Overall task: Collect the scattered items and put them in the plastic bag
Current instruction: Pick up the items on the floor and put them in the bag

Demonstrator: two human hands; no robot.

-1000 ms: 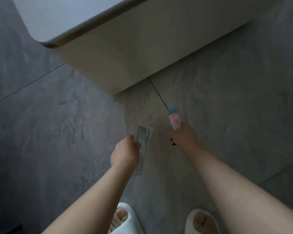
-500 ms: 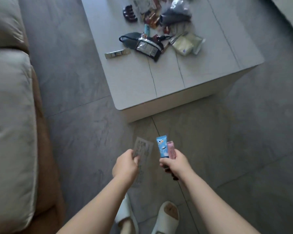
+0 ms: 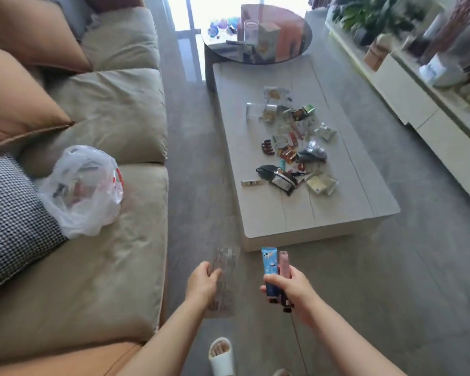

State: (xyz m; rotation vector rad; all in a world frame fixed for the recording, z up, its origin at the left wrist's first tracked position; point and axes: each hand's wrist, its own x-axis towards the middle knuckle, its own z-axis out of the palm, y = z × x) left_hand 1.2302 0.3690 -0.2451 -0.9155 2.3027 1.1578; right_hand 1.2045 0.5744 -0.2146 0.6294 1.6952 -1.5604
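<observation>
My left hand [image 3: 203, 284] pinches a clear printed sachet [image 3: 224, 270] by its edge, held over the floor. My right hand [image 3: 291, 290] grips a blue tube [image 3: 269, 263] and a pink tube [image 3: 284, 264] together, both pointing up. A white plastic bag [image 3: 84, 188] with things inside lies on the beige sofa [image 3: 92, 267] to my left, well away from both hands. Several scattered packets, a dark hair clip [image 3: 267, 147] and a black pouch [image 3: 281, 180] lie on the low grey table [image 3: 272, 215] ahead.
A round dark glass table [image 3: 255, 54] with boxes stands behind the low table. Orange cushions and a checked cushion [image 3: 11, 218] sit on the sofa. A white cabinet [image 3: 418, 109] runs along the right. My slippered foot [image 3: 221, 356] stands on the grey floor.
The view has lifted from the floor beside the table to the whole room, bringing sofa and bag into sight. Both hands keep their hold on the sachet and the tubes.
</observation>
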